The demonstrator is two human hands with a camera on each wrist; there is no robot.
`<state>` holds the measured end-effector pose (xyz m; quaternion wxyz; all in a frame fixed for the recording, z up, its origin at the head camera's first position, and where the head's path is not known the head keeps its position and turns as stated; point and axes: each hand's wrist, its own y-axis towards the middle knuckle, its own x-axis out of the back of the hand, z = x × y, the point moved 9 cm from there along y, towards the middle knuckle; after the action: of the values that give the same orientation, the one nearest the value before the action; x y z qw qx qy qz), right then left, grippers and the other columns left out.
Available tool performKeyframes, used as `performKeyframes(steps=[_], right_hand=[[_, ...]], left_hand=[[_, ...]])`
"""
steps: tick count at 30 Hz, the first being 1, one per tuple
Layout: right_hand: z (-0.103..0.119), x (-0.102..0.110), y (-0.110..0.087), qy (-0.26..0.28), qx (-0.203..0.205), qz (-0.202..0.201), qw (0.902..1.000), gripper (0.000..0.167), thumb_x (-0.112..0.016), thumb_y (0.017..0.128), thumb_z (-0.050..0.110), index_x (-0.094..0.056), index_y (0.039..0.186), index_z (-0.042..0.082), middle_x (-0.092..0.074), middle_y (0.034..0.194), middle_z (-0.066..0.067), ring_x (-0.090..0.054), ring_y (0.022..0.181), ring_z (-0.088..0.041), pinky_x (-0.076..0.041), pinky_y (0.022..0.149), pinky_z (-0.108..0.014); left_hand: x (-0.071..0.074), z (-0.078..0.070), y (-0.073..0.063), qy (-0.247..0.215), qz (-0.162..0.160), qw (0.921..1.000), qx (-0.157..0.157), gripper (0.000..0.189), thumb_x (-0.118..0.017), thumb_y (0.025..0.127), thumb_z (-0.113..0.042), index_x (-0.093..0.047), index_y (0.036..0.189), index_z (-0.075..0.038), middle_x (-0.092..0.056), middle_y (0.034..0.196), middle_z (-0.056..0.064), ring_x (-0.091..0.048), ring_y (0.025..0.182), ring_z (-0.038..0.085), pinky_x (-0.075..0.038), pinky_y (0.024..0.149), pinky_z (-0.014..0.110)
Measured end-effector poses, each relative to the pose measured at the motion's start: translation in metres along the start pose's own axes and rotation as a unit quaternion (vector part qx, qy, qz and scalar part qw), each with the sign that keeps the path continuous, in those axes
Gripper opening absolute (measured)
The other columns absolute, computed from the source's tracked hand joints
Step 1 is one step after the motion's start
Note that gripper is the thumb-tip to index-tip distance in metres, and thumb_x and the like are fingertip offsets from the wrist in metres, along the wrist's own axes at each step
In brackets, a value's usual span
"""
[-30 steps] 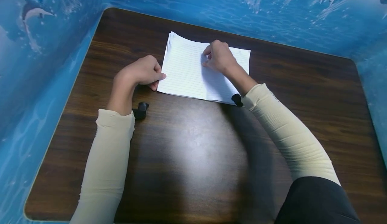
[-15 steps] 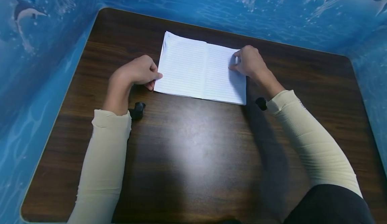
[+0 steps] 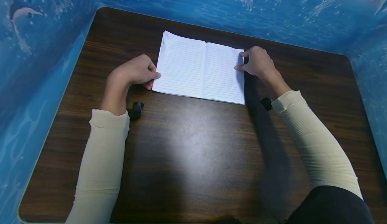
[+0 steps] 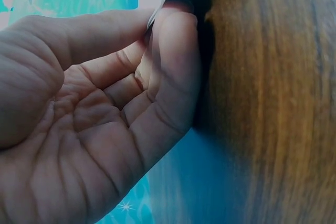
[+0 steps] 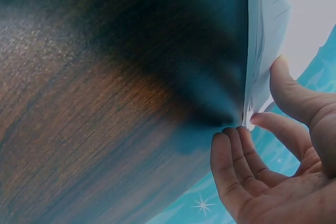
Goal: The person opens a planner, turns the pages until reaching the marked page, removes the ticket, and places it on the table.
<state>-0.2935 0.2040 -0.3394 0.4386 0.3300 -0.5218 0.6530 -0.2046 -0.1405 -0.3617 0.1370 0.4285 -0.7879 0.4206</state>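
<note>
An open notebook [image 3: 187, 69] with white ruled pages lies at the far middle of the table, its centre fold running away from me. My left hand [image 3: 139, 70] pinches its left edge, thumb on top and fingers beneath. In the left wrist view the thumb and the curled fingers [image 4: 176, 51] of that hand meet at the paper's edge. My right hand [image 3: 258, 62] is at the right edge, its thumb on the page. The right wrist view has the thumb [image 5: 286, 85] on the paper and the index fingertip at the page edges, other fingers low beside the table.
The dark wood-grain table [image 3: 187, 156] has rounded corners. Blue walls [image 3: 187, 2] printed with dolphins rise close behind it and along its left side. A black wrist camera [image 3: 137, 110] juts from the left sleeve, another [image 3: 266, 103] from the right.
My right hand has moved right, from the middle of the notebook to its right edge; a page now lies flat there and the centre fold shows. The left hand keeps its grip.
</note>
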Motion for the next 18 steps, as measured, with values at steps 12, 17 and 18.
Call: performKeyframes(steps=[12, 17, 18], right_hand=[[0.0002, -0.0010, 0.0016, 0.012, -0.016, 0.004, 0.9998, 0.063, -0.076, 0.102, 0.028, -0.052, 0.158, 0.014, -0.059, 0.155, -0.023, -0.061, 0.131, -0.038, -0.049, 0.113, -0.057], [-0.0008, -0.0023, 0.0016, 0.025, -0.013, -0.001, 0.9996, 0.064, -0.076, 0.102, 0.027, -0.051, 0.159, 0.015, -0.061, 0.153, -0.023, -0.062, 0.127, -0.037, -0.052, 0.110, -0.054], [-0.0011, -0.0025, 0.0016, 0.030, -0.011, -0.002, 0.9995, 0.066, -0.076, 0.102, 0.026, -0.050, 0.161, 0.016, -0.060, 0.153, -0.023, -0.062, 0.127, -0.037, -0.052, 0.109, -0.054]], left_hand=[[-0.0005, -0.0002, -0.0011, -0.003, 0.000, 1.0000, 0.005, 0.029, -0.059, 0.111, -0.018, -0.075, 0.100, 0.005, -0.069, 0.072, 0.008, -0.064, 0.070, 0.020, -0.051, 0.082, 0.041], [-0.0006, -0.0003, 0.0004, -0.001, 0.001, 1.0000, 0.001, 0.028, -0.060, 0.110, -0.017, -0.075, 0.102, 0.005, -0.069, 0.072, 0.008, -0.065, 0.068, 0.019, -0.051, 0.077, 0.036], [-0.0006, -0.0001, 0.0007, -0.001, 0.001, 1.0000, 0.001, 0.028, -0.060, 0.110, -0.017, -0.075, 0.102, 0.005, -0.069, 0.072, 0.008, -0.065, 0.068, 0.019, -0.051, 0.076, 0.036]])
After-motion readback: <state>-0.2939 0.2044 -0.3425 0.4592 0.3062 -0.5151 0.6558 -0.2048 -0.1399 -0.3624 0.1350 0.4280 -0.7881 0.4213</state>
